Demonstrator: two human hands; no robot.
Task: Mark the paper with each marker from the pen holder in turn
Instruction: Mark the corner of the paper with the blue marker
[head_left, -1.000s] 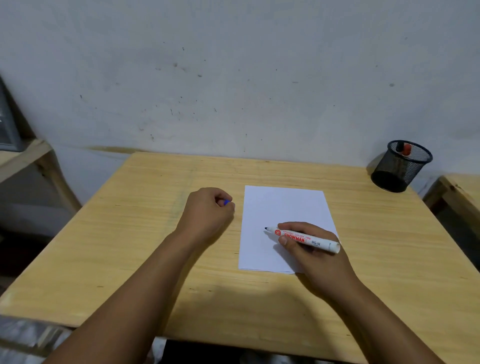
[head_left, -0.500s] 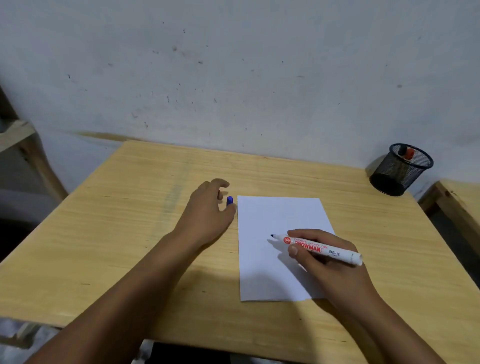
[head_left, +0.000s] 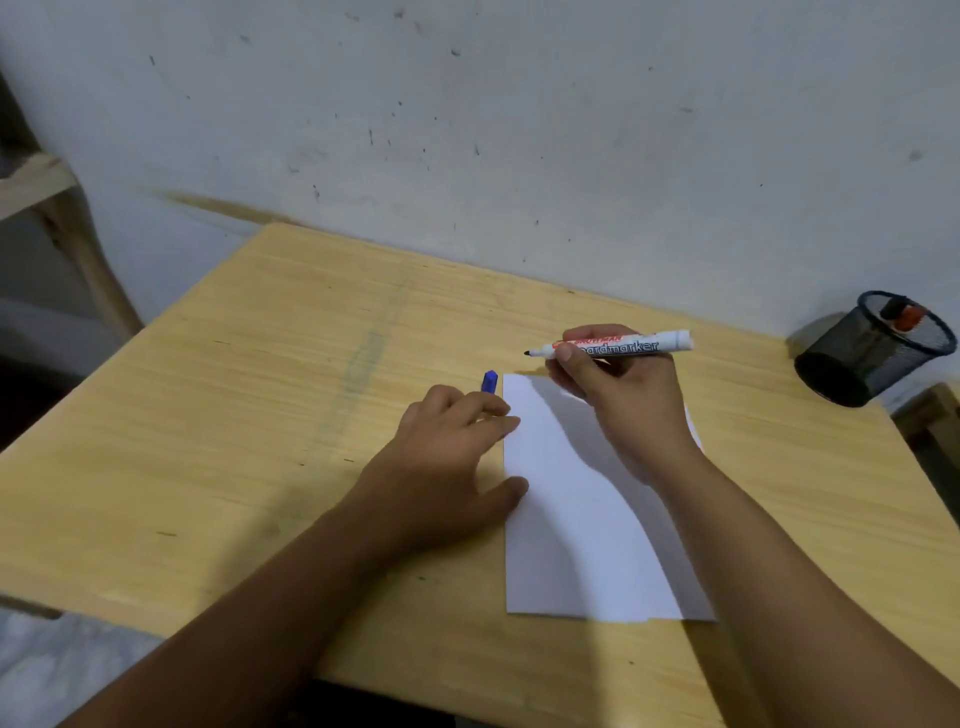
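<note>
A white sheet of paper (head_left: 576, 525) lies on the wooden table (head_left: 260, 415). My right hand (head_left: 623, 400) holds an uncapped white board marker (head_left: 618, 347) above the paper's far edge, tip pointing left. My left hand (head_left: 452, 467) rests flat at the paper's left edge, fingers spread, thumb touching the sheet. A blue marker cap (head_left: 489, 381) lies on the table just beyond its fingertips. A black mesh pen holder (head_left: 872, 348) stands at the far right corner with a red-capped marker (head_left: 906, 314) inside.
A stained white wall rises right behind the table. A wooden frame (head_left: 47, 202) stands at the far left and another wooden surface (head_left: 935, 410) sits beyond the right edge.
My left hand has let the blue cap go beside the paper and flattened onto the sheet's edge. My right hand lifted the marker toward the paper's far edge. The view tilted.
</note>
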